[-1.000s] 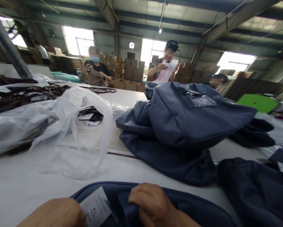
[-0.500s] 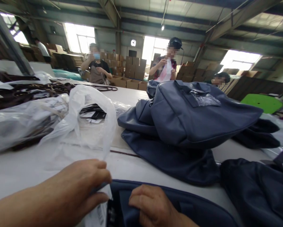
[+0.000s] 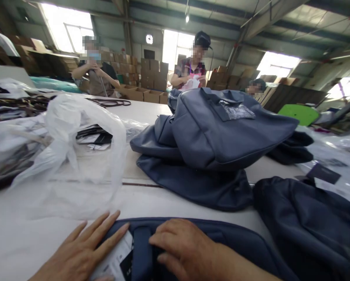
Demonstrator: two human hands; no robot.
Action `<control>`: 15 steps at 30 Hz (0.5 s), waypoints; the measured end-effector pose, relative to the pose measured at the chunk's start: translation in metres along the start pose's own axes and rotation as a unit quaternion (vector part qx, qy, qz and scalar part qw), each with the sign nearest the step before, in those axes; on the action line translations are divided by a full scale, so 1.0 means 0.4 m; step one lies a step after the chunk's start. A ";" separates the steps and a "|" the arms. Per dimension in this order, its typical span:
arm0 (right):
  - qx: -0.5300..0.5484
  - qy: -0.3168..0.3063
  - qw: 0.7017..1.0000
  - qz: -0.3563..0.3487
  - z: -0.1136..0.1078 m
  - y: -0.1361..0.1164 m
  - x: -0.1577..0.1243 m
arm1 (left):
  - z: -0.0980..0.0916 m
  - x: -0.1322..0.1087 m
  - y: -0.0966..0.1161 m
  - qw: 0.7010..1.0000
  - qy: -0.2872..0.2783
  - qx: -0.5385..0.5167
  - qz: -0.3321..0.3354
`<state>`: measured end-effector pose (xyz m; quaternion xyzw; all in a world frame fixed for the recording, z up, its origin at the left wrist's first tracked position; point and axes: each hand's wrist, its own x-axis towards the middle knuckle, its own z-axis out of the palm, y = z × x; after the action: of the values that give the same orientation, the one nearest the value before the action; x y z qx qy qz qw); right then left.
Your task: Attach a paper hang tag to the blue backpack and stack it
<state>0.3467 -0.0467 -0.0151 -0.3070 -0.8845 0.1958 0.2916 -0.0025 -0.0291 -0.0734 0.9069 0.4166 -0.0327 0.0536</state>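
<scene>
A navy blue bag [image 3: 239, 242] lies flat at the table's near edge, partly cut off by the bottom of the view. Across it runs a wide strap [image 3: 142, 251] of the same colour. My right hand [image 3: 186, 244] rests on the bag with curled fingers gripping the strap's right edge. My left hand [image 3: 82, 251] is spread out at the bag's left end, its fingers apart. Under that hand, partly covered, is a white printed tag [image 3: 118, 253], with a black tag [image 3: 127, 268] beside the strap.
Several navy bags [image 3: 210, 128] are piled beyond my hands, and another navy bag [image 3: 303, 222] sits at right. A translucent plastic bag [image 3: 62, 121] stands open around black and white tags [image 3: 100, 137]. Co-workers [image 3: 192, 74] stand across the white table [image 3: 145, 105].
My left hand has opened from a loose pinch and spread flat over the tag and bag. The strap now lies across the bag beside my right fingers. The view has shifted right.
</scene>
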 end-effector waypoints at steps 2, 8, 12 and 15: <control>-0.070 -0.049 0.996 -0.005 -0.033 -0.027 -0.041 | 0.044 -0.033 -0.003 0.997 0.060 0.042 -0.026; -0.281 -0.034 0.959 -0.034 0.071 -0.086 -0.284 | -0.030 -0.003 -0.017 0.992 0.112 0.034 -0.050; -0.349 -0.025 0.937 0.014 0.186 -0.093 -0.384 | -0.307 0.138 0.135 0.999 0.020 0.024 0.013; -0.305 -0.115 0.942 0.077 0.168 -0.125 -0.380 | -0.460 0.231 0.291 0.995 -0.057 -0.046 0.073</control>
<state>0.3800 -0.1945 -0.0995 -0.4242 -0.9029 -0.0271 0.0644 0.1486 -0.0122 0.1076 0.9280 0.3468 -0.0613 0.1218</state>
